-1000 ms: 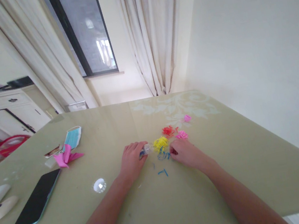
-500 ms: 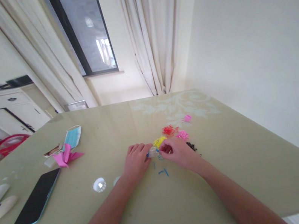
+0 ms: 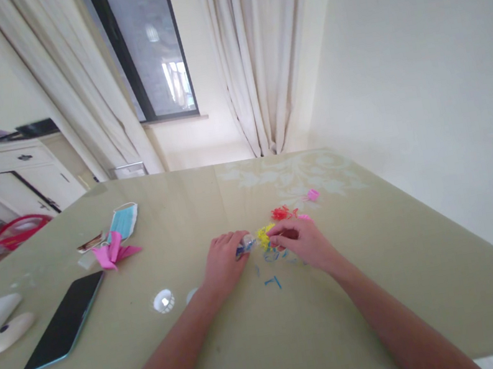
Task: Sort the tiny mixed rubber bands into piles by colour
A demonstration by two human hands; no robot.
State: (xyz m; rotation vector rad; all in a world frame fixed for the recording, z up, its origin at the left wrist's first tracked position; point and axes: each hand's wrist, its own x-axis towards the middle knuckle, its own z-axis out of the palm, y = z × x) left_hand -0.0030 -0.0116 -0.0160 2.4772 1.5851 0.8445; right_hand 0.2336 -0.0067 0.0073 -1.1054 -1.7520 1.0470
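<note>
My left hand [image 3: 226, 260] is closed around a small clear plastic container [image 3: 249, 242] lying on its side, with blue bits inside it. My right hand [image 3: 301, 241] has thumb and fingers pinched together beside the pile of small yellow bands [image 3: 264, 236]; whatever is in the pinch is too small to make out. Between the hands, loose blue bands [image 3: 272, 256] are scattered on the tabletop, and more blue pieces [image 3: 273, 282] lie nearer to me. Beyond my right hand is a pile of red bands [image 3: 282, 212]. Pink bands [image 3: 305, 217] are mostly hidden behind that hand.
A clear round lid [image 3: 163, 301] rests left of my left forearm. Farther left on the table [image 3: 256, 353] are a dark phone [image 3: 64, 322], a pink folded paper [image 3: 115, 252], a blue mask [image 3: 123, 223] and a white oval object [image 3: 10, 333]. A pink piece [image 3: 312, 195] lies farther back.
My right hand has moved slightly right, away from the container's mouth. More blue bands now show on the table between the hands. The black pile is now hidden by the right hand.
</note>
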